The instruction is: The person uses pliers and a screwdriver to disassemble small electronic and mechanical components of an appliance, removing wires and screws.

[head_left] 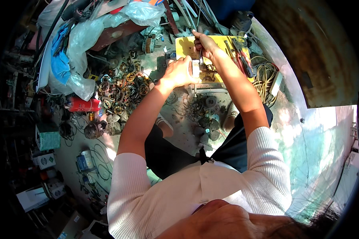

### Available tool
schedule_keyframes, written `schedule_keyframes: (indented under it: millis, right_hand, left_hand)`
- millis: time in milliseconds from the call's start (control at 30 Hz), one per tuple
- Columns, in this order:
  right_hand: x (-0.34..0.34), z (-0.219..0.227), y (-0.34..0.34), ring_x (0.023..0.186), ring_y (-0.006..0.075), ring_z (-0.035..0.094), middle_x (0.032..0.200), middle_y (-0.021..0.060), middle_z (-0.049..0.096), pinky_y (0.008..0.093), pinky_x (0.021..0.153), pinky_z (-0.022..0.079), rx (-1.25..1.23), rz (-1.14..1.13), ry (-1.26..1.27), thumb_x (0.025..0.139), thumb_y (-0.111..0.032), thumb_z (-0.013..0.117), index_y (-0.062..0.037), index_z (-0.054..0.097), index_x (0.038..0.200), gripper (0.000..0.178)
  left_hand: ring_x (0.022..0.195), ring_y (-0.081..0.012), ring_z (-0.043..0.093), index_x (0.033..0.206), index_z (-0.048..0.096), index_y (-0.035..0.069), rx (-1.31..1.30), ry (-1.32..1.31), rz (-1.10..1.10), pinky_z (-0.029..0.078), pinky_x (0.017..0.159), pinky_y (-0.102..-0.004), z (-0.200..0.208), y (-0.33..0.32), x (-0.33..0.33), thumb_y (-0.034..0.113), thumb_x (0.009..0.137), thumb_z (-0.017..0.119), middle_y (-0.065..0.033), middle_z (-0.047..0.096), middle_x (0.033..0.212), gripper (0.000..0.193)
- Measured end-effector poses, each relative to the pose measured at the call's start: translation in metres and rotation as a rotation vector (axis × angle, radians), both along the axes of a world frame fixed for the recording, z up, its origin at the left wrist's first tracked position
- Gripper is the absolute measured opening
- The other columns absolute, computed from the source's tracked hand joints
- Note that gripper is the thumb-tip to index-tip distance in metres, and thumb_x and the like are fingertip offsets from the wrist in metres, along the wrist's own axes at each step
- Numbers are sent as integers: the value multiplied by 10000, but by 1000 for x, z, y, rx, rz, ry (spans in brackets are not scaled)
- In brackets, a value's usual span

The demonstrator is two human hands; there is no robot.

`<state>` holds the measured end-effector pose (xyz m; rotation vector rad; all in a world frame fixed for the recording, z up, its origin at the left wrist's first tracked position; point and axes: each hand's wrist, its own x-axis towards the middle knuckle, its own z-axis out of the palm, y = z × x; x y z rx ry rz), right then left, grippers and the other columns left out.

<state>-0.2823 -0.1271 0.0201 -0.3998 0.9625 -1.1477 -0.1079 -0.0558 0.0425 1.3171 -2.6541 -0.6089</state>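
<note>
In front of me, my left hand [178,72] is closed around a pale, round-edged part [195,69] at the near left of a yellow board [183,44]. A thin rod with a knob stands below that part. Fingers curled, my right hand [206,44] grips a slim metal tool [200,59] pointing down toward the board beside the pale part. The tool's handle is hidden by my fingers, so its kind is unclear. Pliers [244,60] with red and dark handles lie to the right on the board, next to several slim tools [230,49].
A heap of ring-shaped motor parts [123,85] covers the floor at left, near a red bottle-like object [83,104]. Coiled cable [264,77] lies right of the board. Loose wires and dark round parts [209,119] sit between my feet. Plastic bags [83,44] hang at upper left.
</note>
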Motion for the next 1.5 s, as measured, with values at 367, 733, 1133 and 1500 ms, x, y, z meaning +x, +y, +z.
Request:
schedule_keyframes:
  millis: [367, 733, 1133, 1500]
  right_hand:
    - [33, -26, 137, 760, 216, 542, 818, 87, 580, 340, 755, 454, -1061, -349, 790, 898, -122, 633, -45, 511, 797, 176]
    - [4, -25, 146, 1002, 264, 623, 1021, 116, 643, 387, 926, 474, -1022, -192, 801, 920, -124, 642, -41, 507, 921, 159]
    - [3, 1, 136, 595, 55, 409, 701, -57, 415, 241, 533, 421, -534, -323, 233, 1031, -361, 493, -136, 469, 965, 236]
    - [27, -9, 108, 523, 43, 360, 655, -68, 404, 220, 460, 321, -530, -352, 211, 1017, -384, 514, -142, 466, 866, 290]
  left_hand:
    - [939, -366, 640, 1033, 524, -13, -86, 32, -7, 468, 851, -447, 4, 5, -4, 386, 617, 780, -193, 660, 962, 632]
    - [990, -342, 639, 1175, 529, 16, 16, 6, 11, 451, 901, -434, -2, 1, 1, 466, 563, 832, -177, 661, 1018, 817]
    - [1347, -353, 424, 1469, 361, 88, -132, -115, -146, 211, 1139, -532, 10, 8, 13, 559, 581, 844, -185, 478, 1416, 1116]
    - [1190, -405, 528, 1389, 409, 48, -122, -101, -164, 392, 1035, -479, 1, 2, 15, 595, 632, 804, -230, 563, 1255, 1014]
